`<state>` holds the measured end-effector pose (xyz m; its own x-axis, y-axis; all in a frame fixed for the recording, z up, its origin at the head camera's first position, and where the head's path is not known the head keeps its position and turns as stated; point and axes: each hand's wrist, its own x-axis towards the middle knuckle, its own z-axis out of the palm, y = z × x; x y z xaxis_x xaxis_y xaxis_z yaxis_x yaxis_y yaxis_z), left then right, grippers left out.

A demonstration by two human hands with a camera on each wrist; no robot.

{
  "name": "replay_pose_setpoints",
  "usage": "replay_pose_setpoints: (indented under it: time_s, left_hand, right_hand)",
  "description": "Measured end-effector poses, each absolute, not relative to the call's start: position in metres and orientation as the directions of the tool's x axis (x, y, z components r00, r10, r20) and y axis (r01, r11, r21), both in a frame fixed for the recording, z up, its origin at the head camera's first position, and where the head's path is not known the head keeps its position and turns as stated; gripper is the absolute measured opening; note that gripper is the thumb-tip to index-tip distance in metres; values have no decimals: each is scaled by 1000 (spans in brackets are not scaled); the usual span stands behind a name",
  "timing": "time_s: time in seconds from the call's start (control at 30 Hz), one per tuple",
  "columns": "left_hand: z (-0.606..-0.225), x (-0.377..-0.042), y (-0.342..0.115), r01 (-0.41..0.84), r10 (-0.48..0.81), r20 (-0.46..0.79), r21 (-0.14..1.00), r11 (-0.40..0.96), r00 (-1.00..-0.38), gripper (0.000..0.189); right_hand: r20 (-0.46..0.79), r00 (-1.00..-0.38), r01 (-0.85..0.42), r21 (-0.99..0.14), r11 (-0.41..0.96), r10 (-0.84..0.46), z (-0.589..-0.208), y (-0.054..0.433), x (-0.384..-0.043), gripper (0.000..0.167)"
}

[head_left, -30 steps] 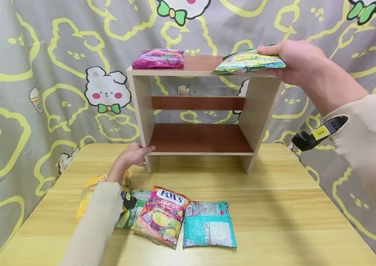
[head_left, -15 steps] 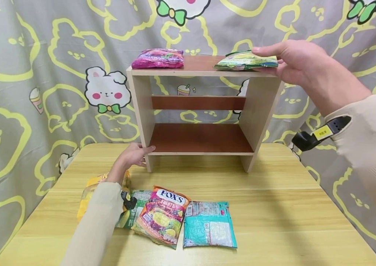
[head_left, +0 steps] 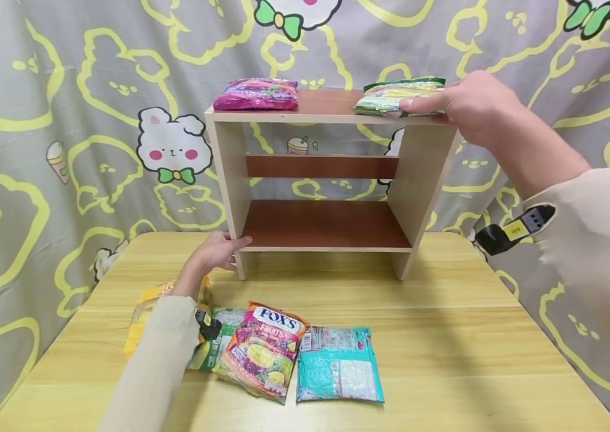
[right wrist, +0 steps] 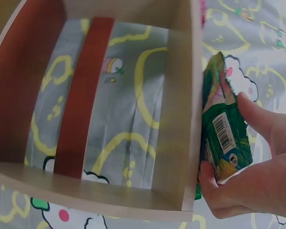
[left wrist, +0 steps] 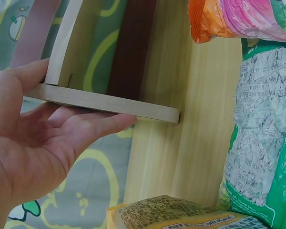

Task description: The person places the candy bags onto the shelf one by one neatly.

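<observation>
A small wooden shelf (head_left: 315,117) stands at the back of the table. My right hand (head_left: 445,105) pinches a green sweet bag (head_left: 391,96) lying on the right end of the shelf top; the right wrist view shows the green bag (right wrist: 224,136) between thumb and fingers (right wrist: 257,114) against the shelf's side panel (right wrist: 178,119). A purple bag (head_left: 256,95) lies on the left end of the top. My left hand (head_left: 226,249) grips the foot of the left side panel (left wrist: 105,102), thumb on one face, fingers (left wrist: 100,125) on the other.
On the yellow table (head_left: 445,336) near me lie a FOX'S fruit bag (head_left: 264,351), a teal bag (head_left: 339,372), a green bag (head_left: 213,348) and a yellow bag (head_left: 143,312), partly under my left sleeve. The two lower shelf boards hold nothing. A cartoon curtain hangs behind.
My right hand lowered the green bag flat onto the shelf top and slid it back from the front edge. The left hand stayed at the panel.
</observation>
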<state>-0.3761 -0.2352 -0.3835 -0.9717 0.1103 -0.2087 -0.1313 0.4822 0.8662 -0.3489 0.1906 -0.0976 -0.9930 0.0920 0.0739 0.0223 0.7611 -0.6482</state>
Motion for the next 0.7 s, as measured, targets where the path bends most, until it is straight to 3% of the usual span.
replay_pose_setpoints:
  time_s: [0.13, 0.47, 0.7]
  left_hand:
    - [-383, -376, -235, -132, 104, -208, 861, 491, -972, 65]
    - [-383, -377, -236, -140, 102, -212, 868, 476, -972, 65]
    - [-383, -376, -237, -123, 107, -202, 857, 500, -974, 67]
  right_hand:
    - [94, -992, 20, -561, 828, 88, -100, 192, -348, 82]
    - [273, -959, -80, -523, 849, 79, -114, 187, -352, 84]
    - [260, -965, -107, -446, 889, 15, -118, 188, -351, 81]
